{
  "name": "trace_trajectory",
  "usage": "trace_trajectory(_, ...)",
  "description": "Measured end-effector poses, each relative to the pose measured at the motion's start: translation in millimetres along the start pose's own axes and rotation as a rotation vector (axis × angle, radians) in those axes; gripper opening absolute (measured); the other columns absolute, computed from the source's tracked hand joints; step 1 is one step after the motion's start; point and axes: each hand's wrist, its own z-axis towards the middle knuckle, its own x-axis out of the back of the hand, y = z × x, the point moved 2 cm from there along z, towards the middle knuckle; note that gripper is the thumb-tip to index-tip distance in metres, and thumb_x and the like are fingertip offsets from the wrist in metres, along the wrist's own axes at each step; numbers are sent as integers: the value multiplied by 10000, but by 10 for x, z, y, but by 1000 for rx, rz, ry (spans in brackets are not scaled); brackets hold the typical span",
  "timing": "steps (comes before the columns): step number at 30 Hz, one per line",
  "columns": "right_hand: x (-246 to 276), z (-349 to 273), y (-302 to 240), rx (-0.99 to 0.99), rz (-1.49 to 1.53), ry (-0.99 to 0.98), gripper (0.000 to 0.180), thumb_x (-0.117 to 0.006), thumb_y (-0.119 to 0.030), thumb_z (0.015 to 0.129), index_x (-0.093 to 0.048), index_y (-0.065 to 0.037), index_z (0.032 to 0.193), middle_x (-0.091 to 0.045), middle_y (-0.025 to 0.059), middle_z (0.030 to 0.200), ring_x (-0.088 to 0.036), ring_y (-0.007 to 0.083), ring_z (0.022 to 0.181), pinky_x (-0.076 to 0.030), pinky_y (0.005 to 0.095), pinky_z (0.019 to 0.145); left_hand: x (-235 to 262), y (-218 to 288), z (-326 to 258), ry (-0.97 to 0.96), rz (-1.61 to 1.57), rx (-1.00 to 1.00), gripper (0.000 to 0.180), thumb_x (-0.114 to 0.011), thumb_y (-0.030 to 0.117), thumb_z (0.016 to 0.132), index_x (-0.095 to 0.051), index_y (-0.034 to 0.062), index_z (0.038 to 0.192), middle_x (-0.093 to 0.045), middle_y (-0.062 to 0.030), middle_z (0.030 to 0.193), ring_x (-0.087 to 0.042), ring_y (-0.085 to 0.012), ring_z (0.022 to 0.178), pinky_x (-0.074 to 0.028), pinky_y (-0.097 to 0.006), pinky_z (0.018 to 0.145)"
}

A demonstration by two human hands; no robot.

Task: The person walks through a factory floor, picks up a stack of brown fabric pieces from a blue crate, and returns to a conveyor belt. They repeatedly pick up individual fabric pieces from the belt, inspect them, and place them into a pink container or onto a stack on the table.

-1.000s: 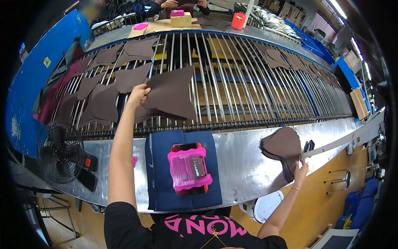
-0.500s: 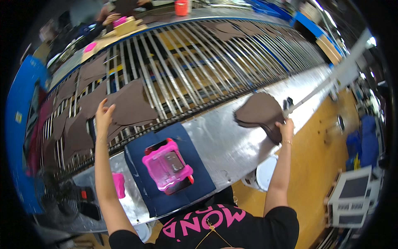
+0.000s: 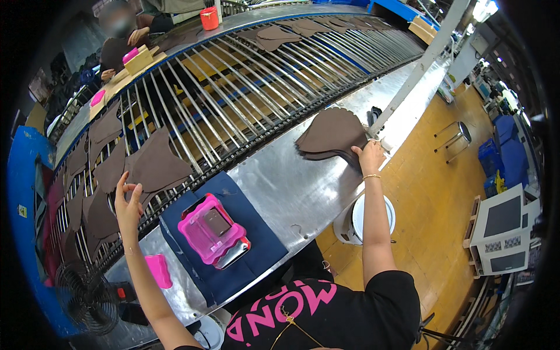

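My left hand [image 3: 129,201] is open, thumb and fingers apart, at the near edge of the slatted conveyor. Just beyond it lies a dark brown flat cut piece [image 3: 156,163], with several similar pieces spread to the left. My right hand [image 3: 370,156] grips the right edge of a stack of brown cut pieces [image 3: 332,133] on the metal table, thumb on top; its other fingers are partly hidden. Between my arms, a pink scalloped frame [image 3: 204,230] with a small brown patch in its window sits on a dark blue sheet [image 3: 265,245].
The slatted conveyor [image 3: 216,111] runs beyond the metal table [image 3: 262,172]. A grey pole [image 3: 408,81] stands by the stack. A pink template [image 3: 157,270] and black fan [image 3: 87,297] are at left. Across the conveyor a person handles brown pieces. A white bucket [image 3: 353,224] stands below the table.
The view has shifted, so the table and conveyor appear farther left. My right hand stays at the stack's edge; my left stays open near the brown pieces. The person opposite shows more fully.
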Motion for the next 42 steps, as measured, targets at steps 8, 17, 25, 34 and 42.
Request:
trace_trajectory(8,492,-64,-205,391,220,-147,319,-502,-59,845,-508,-87,1163,-642,223,875,-634,382,846,-506,477,730,-115,154,-263,-91,59,-130,432,-605,101,903,-487,91,1318,-514,-15,949,-407,-5,489,-320,-163,401)
trace_trajectory(17,1954,-999,-1135,623,1238,-532,274,-466,-68,968,-455,4,1232,-605,86,844,-700,204,674,-528,233,541,-588,690,-520,45,204,-609,425,-614,140,910,-488,48,1305,-553,-51,1050,-580,-104,859,-465,-237,800)
trace_trajectory(25,1640,-1651,-1920,1083,1243,-617,322,-544,-114,919,-472,35,1195,-615,240,931,-650,346,770,-513,360,634,192,722,-715,-73,-111,-126,267,-545,177,956,-566,-3,1152,-623,-25,845,-556,-75,510,-378,-190,421)
trace_trajectory(34,1482,-2296,-2451,1382,1225,-574,163,-661,-112,813,-650,-57,966,-635,118,699,-559,305,753,-436,380,804,1134,792,-1307,190,30,-170,178,-592,116,918,-622,-14,1036,-636,-42,764,-607,-95,562,-457,-184,486)
trace_trajectory(42,1301,-2093,-2275,1519,1047,-368,177,-653,-92,818,-658,-98,994,-618,89,667,-548,253,621,-387,356,863,863,584,-1453,18,-1,44,111,-573,9,899,-605,-57,981,-607,-50,767,-607,-91,563,-474,-196,482)
